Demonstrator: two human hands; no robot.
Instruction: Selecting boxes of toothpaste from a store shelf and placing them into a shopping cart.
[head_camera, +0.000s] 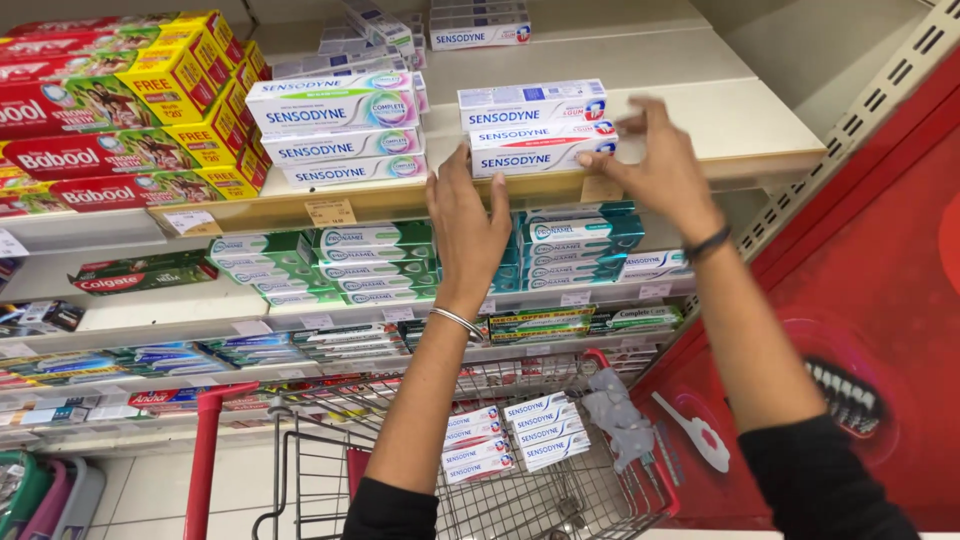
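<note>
A stack of three white toothpaste boxes (535, 130) with blue and red ends sits at the front of the top shelf (700, 120). My left hand (465, 225) is raised just below the stack's left end, fingers straight and touching the lowest box and the shelf edge. My right hand (660, 165) presses its spread fingers against the stack's right end. Neither hand has a box in its grip. A silver bangle circles my left wrist and a dark band my right wrist.
A second stack of white boxes (335, 125) stands left of it, beside red and yellow boxes (120, 110). Teal boxes (360, 262) fill the shelf below. A wire cart (500, 470) with several white boxes stands beneath my arms. A red panel (880, 300) is at right.
</note>
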